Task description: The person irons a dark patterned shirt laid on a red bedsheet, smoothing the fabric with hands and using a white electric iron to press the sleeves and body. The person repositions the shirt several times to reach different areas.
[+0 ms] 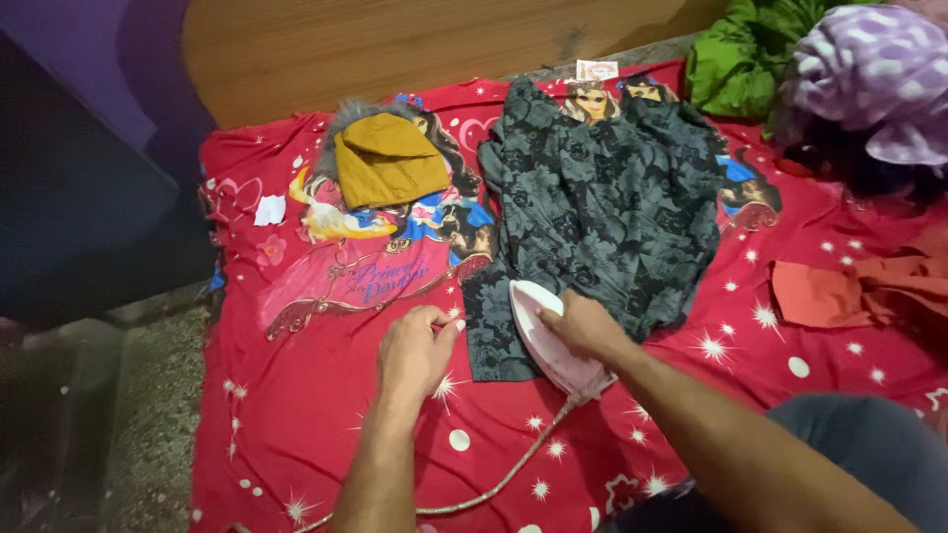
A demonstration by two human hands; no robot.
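Head view looks down at a red sheet (296,434) with white stars and a cartoon picture on it. A dark grey flowery dress (602,207) lies flat on the sheet. The right hand (583,326) is wrapped around the top of a pink and white iron (548,341). The iron sits on the bottom edge of the dress. Its cord (513,469) runs down over the sheet toward the person. The left hand (415,350) is curled, and its fingertips pinch the sheet just beside the left edge of the dress. A folded mustard-yellow cloth (385,163) lies on the sheet, up and to the left of the dress. An orange-red cloth (839,291) lies far to the right. A green cloth (741,49) and a purple spotted cloth (874,74) are bunched up in the top right corner.
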